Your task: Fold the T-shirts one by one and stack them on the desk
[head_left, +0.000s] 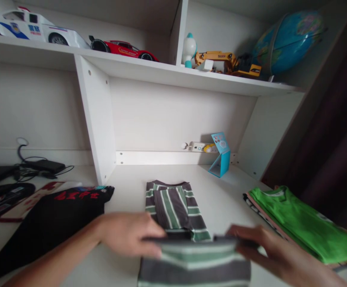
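A grey, green and white striped shirt [175, 207] lies partly folded on the white desk [221, 199], its collar end toward the wall. My left hand [128, 233] grips the near fold of the shirt at its left edge, fingers closed on the cloth. On the right edge, my right hand [269, 251] holds the same fold. The lifted fold [195, 259] is blurred by motion.
A black shirt with red print [56, 219] lies at the left, a stack topped by a green shirt [304, 223] at the right. A blue card stand [221, 159] and power strip sit by the back wall. Toy cars, an excavator and a globe [289, 40] fill the upper shelf.
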`<state>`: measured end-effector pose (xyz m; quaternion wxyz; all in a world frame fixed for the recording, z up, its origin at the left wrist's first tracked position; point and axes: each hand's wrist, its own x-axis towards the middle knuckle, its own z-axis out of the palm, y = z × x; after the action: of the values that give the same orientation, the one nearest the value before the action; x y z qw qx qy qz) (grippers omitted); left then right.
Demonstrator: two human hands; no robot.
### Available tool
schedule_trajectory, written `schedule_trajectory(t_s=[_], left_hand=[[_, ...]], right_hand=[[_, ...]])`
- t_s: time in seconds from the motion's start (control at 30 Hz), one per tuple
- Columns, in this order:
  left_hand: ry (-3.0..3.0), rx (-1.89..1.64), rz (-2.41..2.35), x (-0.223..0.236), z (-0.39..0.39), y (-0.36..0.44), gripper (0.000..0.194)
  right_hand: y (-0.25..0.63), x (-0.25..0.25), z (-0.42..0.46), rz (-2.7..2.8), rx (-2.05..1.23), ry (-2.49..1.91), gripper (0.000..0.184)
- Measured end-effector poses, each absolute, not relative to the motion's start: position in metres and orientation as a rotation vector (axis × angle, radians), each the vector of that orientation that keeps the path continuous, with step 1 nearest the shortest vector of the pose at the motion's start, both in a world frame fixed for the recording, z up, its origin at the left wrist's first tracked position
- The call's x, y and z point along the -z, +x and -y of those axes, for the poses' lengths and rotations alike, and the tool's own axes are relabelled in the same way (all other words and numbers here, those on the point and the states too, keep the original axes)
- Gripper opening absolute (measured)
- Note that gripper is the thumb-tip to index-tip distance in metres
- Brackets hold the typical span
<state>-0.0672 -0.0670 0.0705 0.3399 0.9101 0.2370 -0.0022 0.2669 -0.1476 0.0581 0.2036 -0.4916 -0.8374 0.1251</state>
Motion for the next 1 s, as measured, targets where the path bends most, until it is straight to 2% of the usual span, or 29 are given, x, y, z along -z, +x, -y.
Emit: schedule_trajectory(t_s=[0.03,0.1,0.2,0.3,0.37,0.5,0.6,0.73,0.87,1.0], left_hand=[[2.313,-0.031,-0.672,-0.085,0.041,-0.064,0.025],[2.195,-0.181,-0.796,-0.092,-0.012,-0.056,0.025],[1.862,-0.282,-1.001,-0.058,-0.077,-0.049,0.025],[1.724,-0.281,-1.13,-0.019,-0.11,-0.051,0.026],[1.714,-0.27,-1.114,-0.009,-0.117,-0.056,0.028],[1.778,-0.3,-1.054,-0.019,-0.124,-0.067,0.03],[1.985,-0.314,-1.27,-0.017,-0.135,-0.068,0.023],[2.117,-0.353,-1.481,0.011,-0.146,-0.06,0.013],[2.164,-0.435,-1.516,0.031,-0.143,-0.056,0.025],[2.214,-0.437,-1.422,0.015,-0.137,-0.053,0.017]], right_hand=[[0.266,-0.069,0.118,2.328,-0.55,-1.382,0.022],[0.258,-0.073,0.054,2.147,-0.731,-1.372,0.017],[0.242,-0.042,-0.026,1.939,-0.86,-1.499,0.015],[0.231,-0.002,-0.064,1.891,-0.885,-1.573,0.014],[0.232,0.012,-0.072,1.887,-0.879,-1.59,0.015],[0.242,0.008,-0.083,1.92,-0.796,-1.604,0.019],[0.242,0.006,-0.099,1.954,-0.675,-1.678,0.018],[0.233,0.019,-0.113,2.023,-0.572,-1.809,0.023],[0.229,0.03,-0.107,2.028,-0.54,-1.902,0.028],[0.232,0.012,-0.095,2.04,-0.484,-1.886,0.024]])
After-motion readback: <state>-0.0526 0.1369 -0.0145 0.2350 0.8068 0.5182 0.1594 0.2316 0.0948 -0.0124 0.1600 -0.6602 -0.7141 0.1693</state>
